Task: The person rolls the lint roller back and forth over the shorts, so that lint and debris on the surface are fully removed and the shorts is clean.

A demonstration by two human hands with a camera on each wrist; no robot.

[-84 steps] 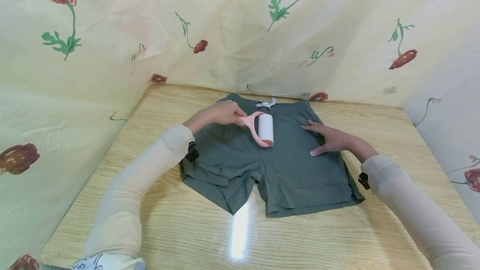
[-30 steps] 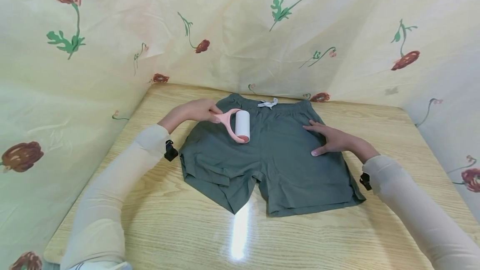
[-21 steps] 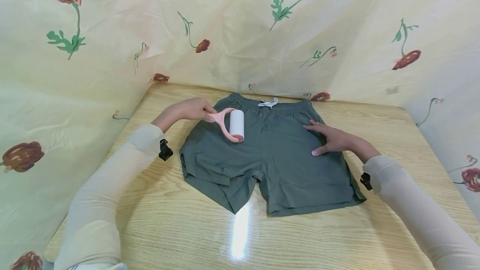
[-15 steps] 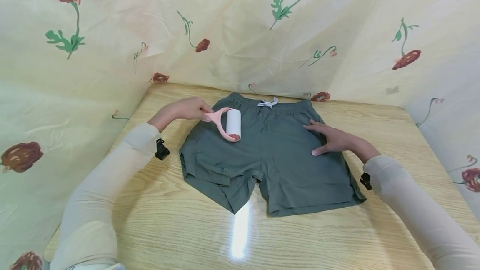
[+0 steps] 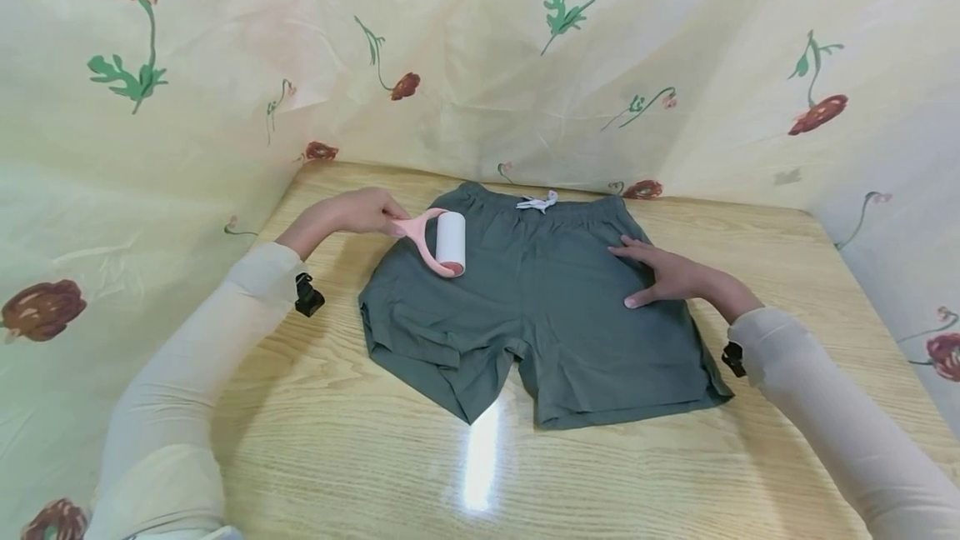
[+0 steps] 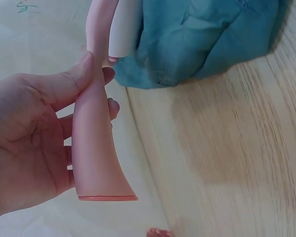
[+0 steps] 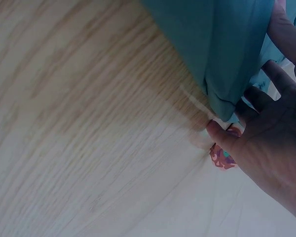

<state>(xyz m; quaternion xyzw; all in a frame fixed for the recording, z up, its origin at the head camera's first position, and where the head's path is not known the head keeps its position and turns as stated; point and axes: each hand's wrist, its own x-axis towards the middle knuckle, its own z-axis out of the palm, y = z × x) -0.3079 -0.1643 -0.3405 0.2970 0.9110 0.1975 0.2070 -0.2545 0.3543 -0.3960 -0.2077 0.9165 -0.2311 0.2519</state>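
A pair of dark green shorts (image 5: 480, 298) lies spread on the wooden table, its white drawstring (image 5: 537, 202) at the far waistband. My left hand (image 5: 363, 211) grips the pink handle of a lint roller (image 5: 451, 242), whose white cylinder sits on the upper left part of the shorts. In the left wrist view the thumb and fingers wrap the flared handle (image 6: 96, 148). My right hand (image 5: 663, 273) rests on the right side of the shorts with fingers spread, holding nothing. The right wrist view shows its fingers (image 7: 256, 98) along the cloth's edge.
The light wooden table (image 5: 360, 457) extends around the shorts, with a bright light reflection in front. A flowered cloth (image 5: 480, 48) hangs behind the table and along both sides. Each wrist wears a small black device, such as the left one (image 5: 308, 296).
My left hand has moved the lint roller leftward across the shorts, from near the middle seam to the upper left part. My right hand has stayed in place on the cloth.
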